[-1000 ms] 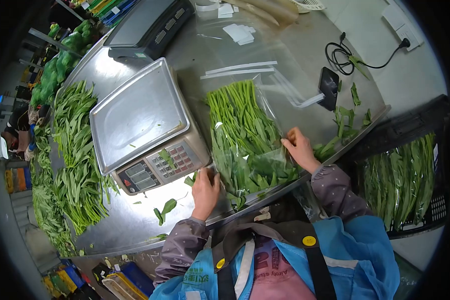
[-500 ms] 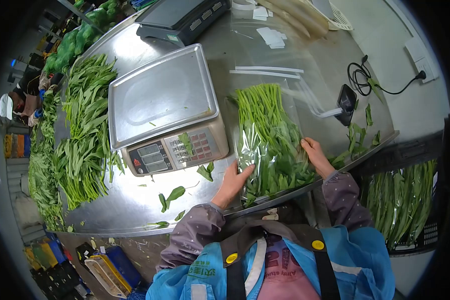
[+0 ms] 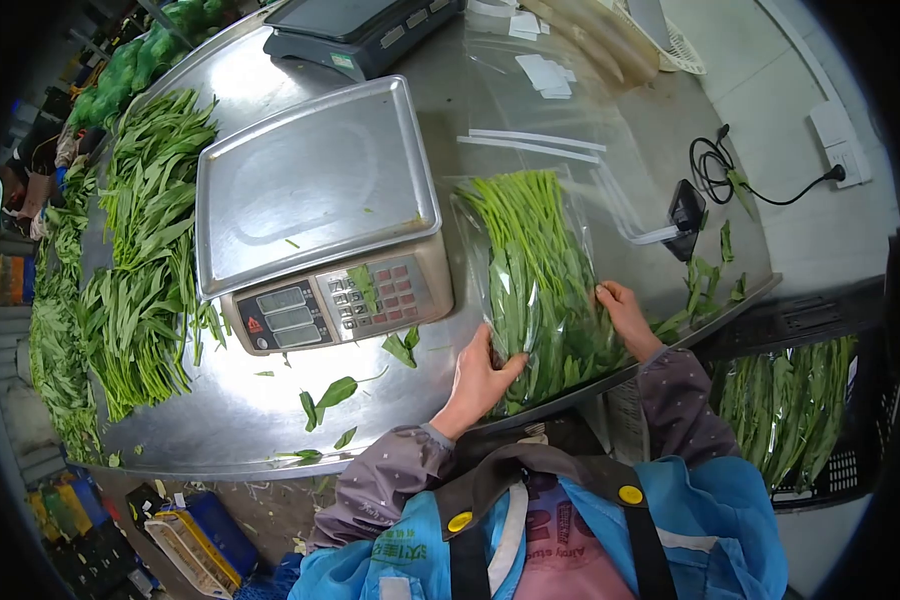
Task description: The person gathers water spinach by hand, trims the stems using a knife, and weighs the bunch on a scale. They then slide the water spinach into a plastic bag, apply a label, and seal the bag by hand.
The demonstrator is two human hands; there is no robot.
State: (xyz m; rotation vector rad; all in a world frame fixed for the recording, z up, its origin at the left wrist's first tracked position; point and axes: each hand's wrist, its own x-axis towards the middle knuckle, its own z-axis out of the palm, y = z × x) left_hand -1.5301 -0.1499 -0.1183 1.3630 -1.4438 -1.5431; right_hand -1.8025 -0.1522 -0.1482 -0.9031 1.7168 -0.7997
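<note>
Lying along the far left, loose greens (image 3: 150,250) cover that side of the bench (image 3: 230,420), whose rounded front edge runs below them. Next comes a silver scale (image 3: 320,190); digits mark the grey keys of its keypad (image 3: 375,295), under a stray leaf, while the readings in its three display windows (image 3: 290,315) are too faint to tell. Fallen leaves (image 3: 332,395) are scattered on shiny metal before it. Green characters on the blue smock (image 3: 400,545) are creased; small lettering on the pink shirt (image 3: 560,560) seems to begin "Airoly".

The left hand (image 3: 478,382) touches the near left side of a clear bag of greens (image 3: 540,270), thumb spread from the fingers and resting on the plastic. The bag lies flat between the two hands, just beside the scale, its leafy end near the front edge, stems pointing away. The right hand (image 3: 630,318) is half curled, fingertips at the bag's right side; whether they pinch it I cannot tell. Metal shows between bag and phone (image 3: 686,208). Right of that, the bench ends in a corner, a black crate (image 3: 838,475) of bagged greens below.
</note>
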